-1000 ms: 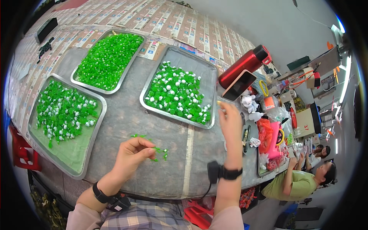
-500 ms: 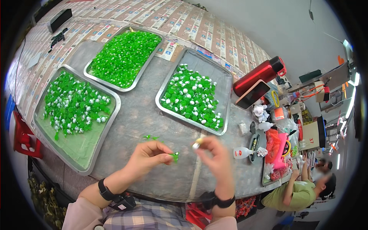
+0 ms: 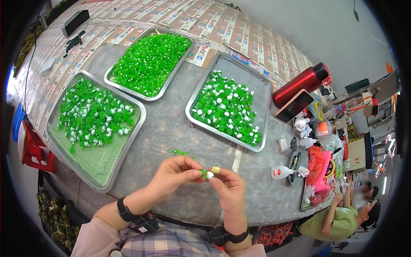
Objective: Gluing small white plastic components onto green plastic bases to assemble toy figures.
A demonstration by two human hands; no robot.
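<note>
Low over the near part of the table, my two hands meet. My left hand (image 3: pixel 179 172) pinches a small green plastic piece (image 3: pixel 204 173) between thumb and fingertips. Pressed against it is a small white ball (image 3: pixel 209 175), gripped by the thumb and forefinger of my right hand (image 3: pixel 229 186). A yellowish cover (image 3: pixel 215 170) sits on the right forefinger's tip. Just beyond my left hand, a few loose green pieces (image 3: pixel 180 152) lie on the table. Whether ball and green piece are joined cannot be made out.
Metal trays hold green-and-white pieces at the left (image 3: pixel 112 180) and right (image 3: pixel 266 124), and small green pieces at the back (image 3: pixel 165 92). Rightward are a red flask (image 3: pixel 295 89), a phone (image 3: pixel 295 106), a white bottle (image 3: pixel 281 172) and a pink basket (image 3: pixel 323 173). A person (image 3: pixel 336 220) sits far right.
My right hand has come left with the white ball to meet the green piece in my left hand. The whole view has shifted slightly, moving the trays rightward in the picture.
</note>
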